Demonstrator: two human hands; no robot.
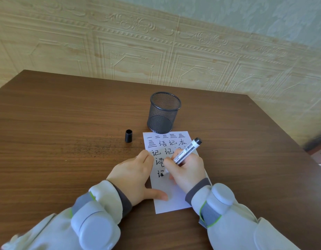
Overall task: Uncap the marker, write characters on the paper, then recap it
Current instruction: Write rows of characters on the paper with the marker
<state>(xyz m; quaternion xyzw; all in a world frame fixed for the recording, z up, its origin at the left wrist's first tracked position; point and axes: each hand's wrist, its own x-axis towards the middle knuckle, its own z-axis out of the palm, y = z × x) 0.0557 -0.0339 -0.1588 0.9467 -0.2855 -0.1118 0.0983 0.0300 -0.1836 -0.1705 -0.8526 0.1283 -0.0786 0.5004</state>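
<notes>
Closest to the cam: both forearms in pale grey-white sleeves w/ dark grey cuffs, each w/ a chunky round light-grey wrist device (94,224) strapped on. Left hand (132,177) lies flat w/ fingers straight, pressing the left edge of the white sheet of paper (171,199); thumb sticks out across the bottom part of the sheet. Right hand (187,171) is curled round the white-barrelled marker w/ black end (186,150), pinching it low down in a normal writing grip. Marker's tilted, back end pointing up and to the right, black tip touching the paper next to a character approx. mid-sheet.

Paper sits on the dark brown wood-grain surface (65,132), long side running away from the person. Top half is covered in black handwritten characters, several rows; bottom part is blank.

Further out, the small black cylindrical marker cap (128,136) stands upright on the surface, left of the paper's top corner, not touching it. Just past the top edge of the paper is a dark metal mesh pen cup (164,112), upright. Can't tell if it touches the sheet.

Behind it all, a beige embossed wall panel (156,51).
</notes>
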